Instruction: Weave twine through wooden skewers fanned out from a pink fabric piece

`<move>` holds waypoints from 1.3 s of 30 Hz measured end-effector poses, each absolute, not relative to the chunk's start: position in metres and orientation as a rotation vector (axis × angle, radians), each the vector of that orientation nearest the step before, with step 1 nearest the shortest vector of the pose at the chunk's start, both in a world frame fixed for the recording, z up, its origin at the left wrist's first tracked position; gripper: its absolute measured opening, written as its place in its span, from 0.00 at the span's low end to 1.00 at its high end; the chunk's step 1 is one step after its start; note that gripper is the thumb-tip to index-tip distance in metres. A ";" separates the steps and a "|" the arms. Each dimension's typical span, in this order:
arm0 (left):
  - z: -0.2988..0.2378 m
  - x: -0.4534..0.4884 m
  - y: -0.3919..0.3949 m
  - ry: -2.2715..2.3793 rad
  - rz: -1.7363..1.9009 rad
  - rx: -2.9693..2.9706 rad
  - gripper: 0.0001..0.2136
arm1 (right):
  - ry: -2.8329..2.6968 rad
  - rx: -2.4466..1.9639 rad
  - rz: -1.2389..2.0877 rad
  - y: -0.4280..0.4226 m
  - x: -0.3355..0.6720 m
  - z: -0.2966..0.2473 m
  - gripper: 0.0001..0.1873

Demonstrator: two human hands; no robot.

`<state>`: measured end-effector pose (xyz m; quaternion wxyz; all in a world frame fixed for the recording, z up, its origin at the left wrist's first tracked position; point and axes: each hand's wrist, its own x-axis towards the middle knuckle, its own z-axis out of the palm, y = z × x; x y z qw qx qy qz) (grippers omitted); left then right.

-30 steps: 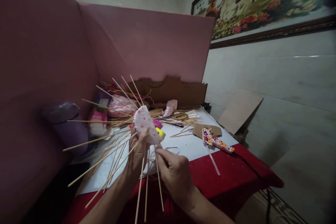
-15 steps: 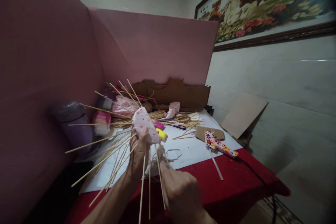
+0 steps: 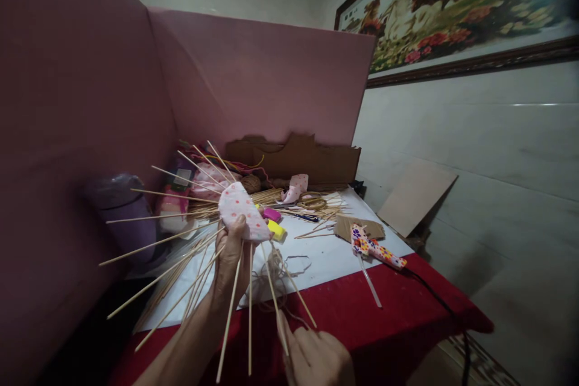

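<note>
My left hand (image 3: 231,253) is closed round the lower edge of a half-round, fabric-covered piece (image 3: 242,208), white with pink dots. Its thumb lies on the front of the cloth. Thin wooden sticks (image 3: 149,244) fan out from the piece to the left, above and below. My right hand (image 3: 316,356) is low at the centre, fingers bent, beside the lower sticks. Loose beige twine (image 3: 271,289) hangs under the piece and runs down toward this hand, which seems to pinch it; the fingertips are partly hidden.
A flower-patterned glue gun (image 3: 375,247) lies on a cardboard scrap (image 3: 357,228) at the right. Behind my left hand are pink and yellow items (image 3: 277,230), loose sticks (image 3: 266,196) and dotted cloth (image 3: 296,187). A purple bin (image 3: 129,220) stands left; torn cardboard (image 3: 298,160) stands at the back.
My right hand has moved down and slightly right, away from the covered piece, and the twine is drawn out lower. The piece in my left hand has shifted slightly left.
</note>
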<state>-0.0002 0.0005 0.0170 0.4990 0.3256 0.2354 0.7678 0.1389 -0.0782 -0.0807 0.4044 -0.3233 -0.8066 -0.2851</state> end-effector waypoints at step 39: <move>0.018 -0.025 0.005 0.479 0.988 0.586 0.18 | -0.951 -0.666 2.031 0.049 0.107 -0.002 0.14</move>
